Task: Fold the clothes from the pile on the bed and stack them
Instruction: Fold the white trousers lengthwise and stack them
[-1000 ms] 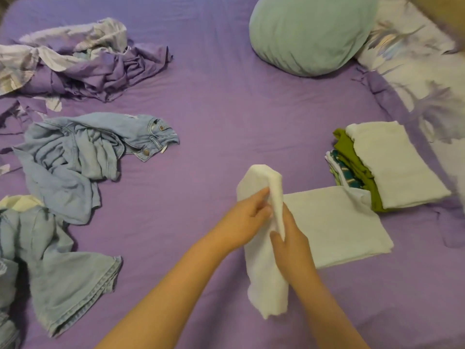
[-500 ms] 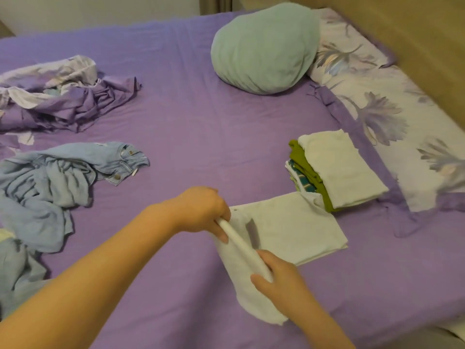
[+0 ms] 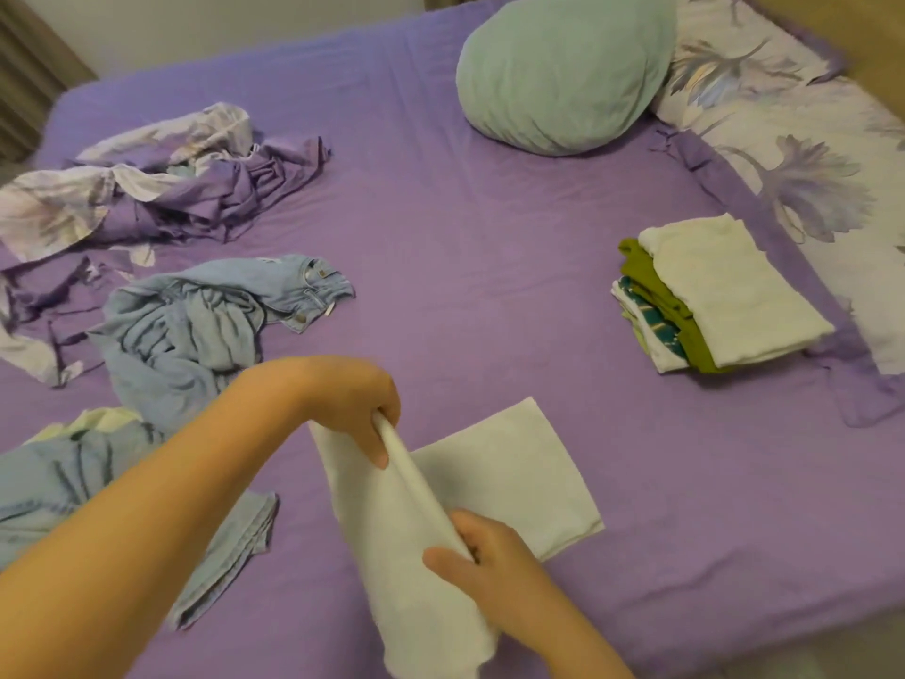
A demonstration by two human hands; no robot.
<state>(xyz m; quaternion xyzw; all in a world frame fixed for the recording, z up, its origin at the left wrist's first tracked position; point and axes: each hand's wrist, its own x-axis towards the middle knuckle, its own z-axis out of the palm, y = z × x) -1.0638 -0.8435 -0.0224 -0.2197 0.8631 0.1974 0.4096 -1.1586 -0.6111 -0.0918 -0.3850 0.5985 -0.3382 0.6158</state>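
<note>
Purple bed (image 3: pixel 489 247), lower centre: left hand (image 3: pixel 362 404) and right hand (image 3: pixel 485 556) pinch white cloth (image 3: pixel 406 531); a slack pinch risks the fold sagging open.

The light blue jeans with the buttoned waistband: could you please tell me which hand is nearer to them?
Left. The left hand grips the white cloth just right of the jeans; the right hand holds it lower, farther away.
</note>
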